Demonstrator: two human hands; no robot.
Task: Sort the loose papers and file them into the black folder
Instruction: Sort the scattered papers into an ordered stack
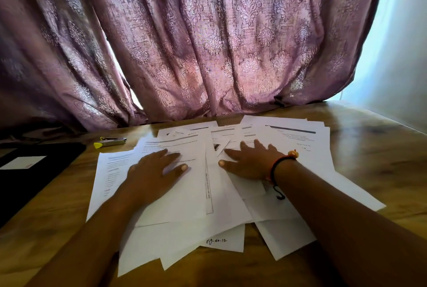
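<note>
Folder first: the black folder [34, 171] lay flat at the left edge of the wooden worktop [369, 148] with its white label [23, 162] facing up. It looked closed, and no sheet showed in or on it. Just past its far corner sat a yellow-tipped highlighter [109, 142].

Right of these, the loose papers [184, 198] sprawled in an overlapping, skewed heap across the middle of the worktop, near the folder but not touching it. The left hand [157, 166] lay palm down on the heap's left half. Its fingers were straight and spread, so the grip was apart and clasped nothing. The right hand [249, 161], with a cord bracelet [284, 164] at the wrist, pressed flat on the right half in the same way.

Such sheets were probably light, limp and slick against one another. They would likely skate under a flat palm and crease if snatched from the middle. The safer hold seemed to be a free edge or corner, thumb beneath. Otherwise both palms could sweep them into one stack and square it before lifting.
</note>
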